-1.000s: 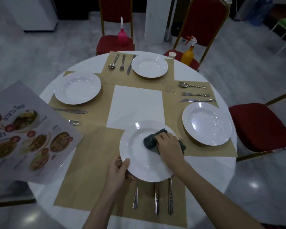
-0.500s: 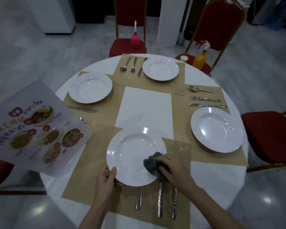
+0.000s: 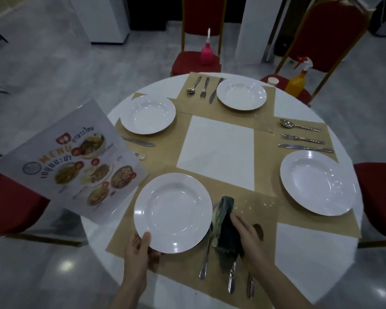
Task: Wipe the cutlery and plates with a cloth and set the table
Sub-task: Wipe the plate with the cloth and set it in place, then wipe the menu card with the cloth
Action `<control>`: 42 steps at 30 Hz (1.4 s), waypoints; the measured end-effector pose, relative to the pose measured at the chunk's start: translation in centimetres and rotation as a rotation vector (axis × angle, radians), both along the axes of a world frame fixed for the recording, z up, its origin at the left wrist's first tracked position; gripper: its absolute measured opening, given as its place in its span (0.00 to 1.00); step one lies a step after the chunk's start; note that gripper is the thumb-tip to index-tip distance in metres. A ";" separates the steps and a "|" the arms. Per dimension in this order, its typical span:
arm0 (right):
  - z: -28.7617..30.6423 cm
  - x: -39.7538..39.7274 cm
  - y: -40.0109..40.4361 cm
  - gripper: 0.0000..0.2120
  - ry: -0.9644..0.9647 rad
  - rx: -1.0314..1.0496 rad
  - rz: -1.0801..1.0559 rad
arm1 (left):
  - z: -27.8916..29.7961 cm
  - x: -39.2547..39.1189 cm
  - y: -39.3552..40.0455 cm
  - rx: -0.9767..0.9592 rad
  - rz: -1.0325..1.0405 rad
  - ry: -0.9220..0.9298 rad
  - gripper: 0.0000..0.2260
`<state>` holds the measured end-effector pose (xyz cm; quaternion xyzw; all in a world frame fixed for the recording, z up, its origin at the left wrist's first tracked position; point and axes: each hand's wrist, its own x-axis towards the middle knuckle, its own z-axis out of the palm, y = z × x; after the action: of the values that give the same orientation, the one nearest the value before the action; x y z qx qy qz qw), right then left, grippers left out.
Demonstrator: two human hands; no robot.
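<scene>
Beneath the right hand [image 3: 246, 237], whose fingers [image 3: 236, 219] pinch the dark cloth [image 3: 224, 228], cutlery handles [image 3: 231, 279] run toward six o'clock; left hand [image 3: 138, 248] grips the plate [image 3: 173, 211] rim

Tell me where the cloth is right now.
In the head view the cloth is low and right of centre, in the right hand, draped over the cutlery just right of the near plate.

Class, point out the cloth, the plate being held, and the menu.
cloth [image 3: 226, 228], head view, on its dark middle fold.
plate [image 3: 173, 211], head view, on its centre well.
menu [image 3: 76, 161], head view, on its printed face.
</scene>
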<state>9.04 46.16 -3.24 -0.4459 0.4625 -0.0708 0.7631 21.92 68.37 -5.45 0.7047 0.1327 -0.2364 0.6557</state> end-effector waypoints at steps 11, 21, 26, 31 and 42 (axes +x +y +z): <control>1.1 1.5 2.7 0.09 0.035 -0.046 -0.074 | -0.7 3.7 1.3 -0.009 -0.297 0.121 0.09; 3.5 6.2 8.2 0.09 -0.062 -0.171 0.098 | 1.3 7.3 7.7 0.288 -0.311 -0.175 0.11; 4.0 10.9 11.3 0.10 -0.071 -0.282 0.209 | 1.6 9.1 11.7 0.466 -0.018 -0.333 0.06; 4.2 15.9 14.0 0.10 -0.075 -0.312 0.245 | 2.3 13.8 13.2 0.341 -0.074 -0.333 0.15; 4.8 17.5 15.8 0.13 -0.073 -0.325 0.208 | 3.6 16.4 11.6 0.136 -0.246 -0.441 0.04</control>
<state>26.52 61.94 1.55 -0.6060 0.3683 -0.0813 0.7004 38.31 79.99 -1.89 0.7926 -0.0844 -0.1452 0.5862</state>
